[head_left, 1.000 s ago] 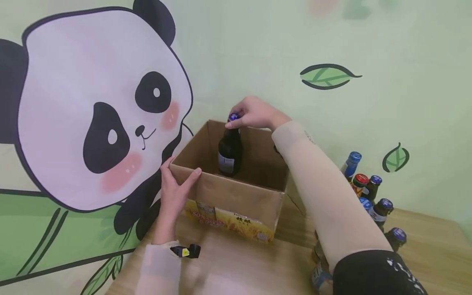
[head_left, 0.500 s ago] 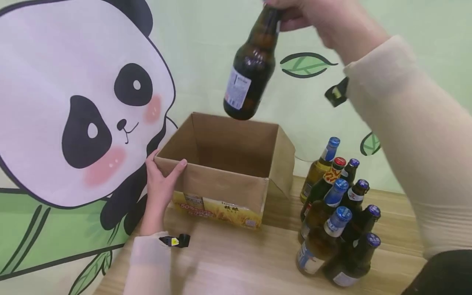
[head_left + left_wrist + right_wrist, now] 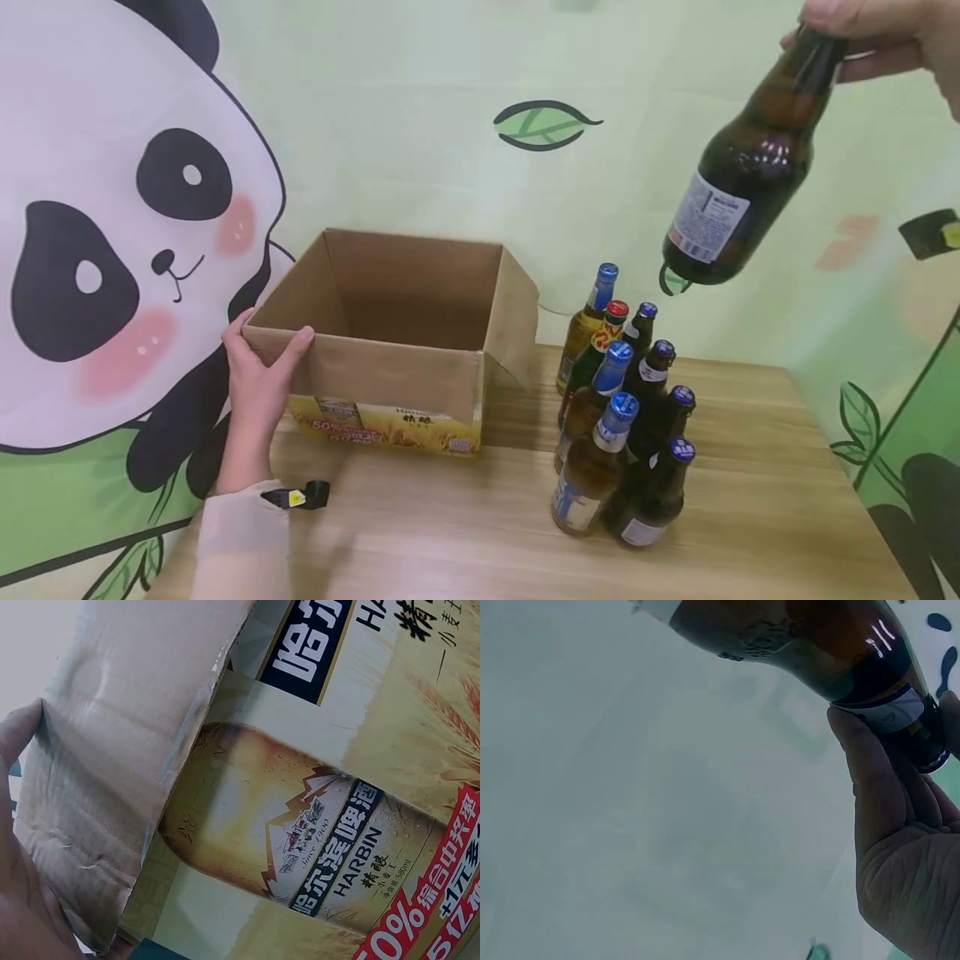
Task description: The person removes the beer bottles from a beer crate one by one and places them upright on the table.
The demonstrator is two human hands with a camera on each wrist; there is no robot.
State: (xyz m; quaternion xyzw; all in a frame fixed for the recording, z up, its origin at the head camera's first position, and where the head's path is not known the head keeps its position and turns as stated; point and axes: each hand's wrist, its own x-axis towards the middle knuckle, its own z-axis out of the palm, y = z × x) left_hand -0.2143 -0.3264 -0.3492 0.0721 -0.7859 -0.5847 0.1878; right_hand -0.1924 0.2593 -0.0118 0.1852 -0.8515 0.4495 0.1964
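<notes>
In the head view, my right hand (image 3: 896, 37) grips a dark brown beer bottle (image 3: 757, 167) by its neck, high at the upper right. The bottle tilts with its base toward the lower left, a white label showing. In the right wrist view, fingers and thumb pinch the neck around its band (image 3: 900, 712). My left hand (image 3: 255, 392) holds the front left corner of a cardboard box (image 3: 390, 375), thumb over the front rim. The box stands with its top open and its visible inside bare. A printed beer bottle shows on its side (image 3: 300, 840) in the left wrist view.
Several beer bottles stand upright in two rows right of the box on the wooden table (image 3: 757, 483). Blue-capped bottles (image 3: 596, 467) and a red-capped one (image 3: 607, 333) form the left row, dark bottles (image 3: 652, 500) the right. Behind is a wall (image 3: 420, 167) with a painted panda.
My right hand has lifted the beer bottle out of the box and carried it up and right, above the standing bottles. The head view has turned rightward. My left hand stays on the box corner.
</notes>
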